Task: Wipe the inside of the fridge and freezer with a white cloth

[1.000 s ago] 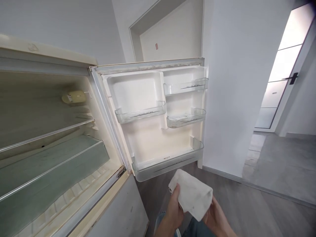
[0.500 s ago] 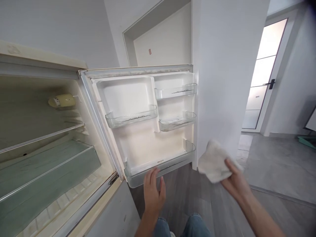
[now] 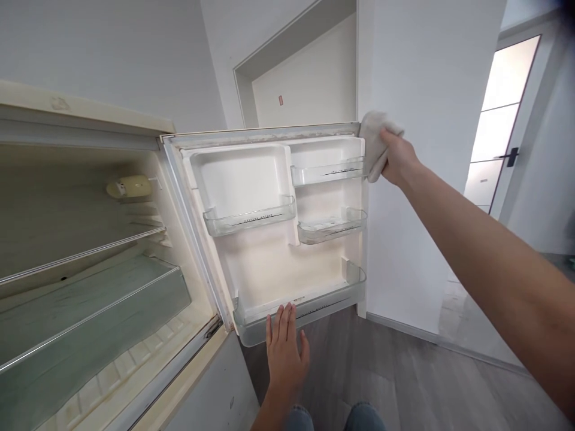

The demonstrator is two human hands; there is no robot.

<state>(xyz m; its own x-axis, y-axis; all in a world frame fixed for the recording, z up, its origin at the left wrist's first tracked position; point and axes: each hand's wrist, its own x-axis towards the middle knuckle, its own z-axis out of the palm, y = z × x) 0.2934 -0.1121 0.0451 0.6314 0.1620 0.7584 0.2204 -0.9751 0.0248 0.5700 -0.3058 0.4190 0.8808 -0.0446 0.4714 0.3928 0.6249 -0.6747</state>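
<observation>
Head view: the right hand (image 3: 401, 157) grips a bunched white cloth (image 3: 374, 140) at the top outer corner of the open fridge door (image 3: 260, 263), right of upper centre. At lower centre the left hand (image 3: 285, 353) is empty, fingers extended by the bottom shelf (image 3: 332, 304); whether they touch it I cannot tell. Wiping the door's edge seems in hand; the next move likely calls for firm cloth contact along that edge
</observation>
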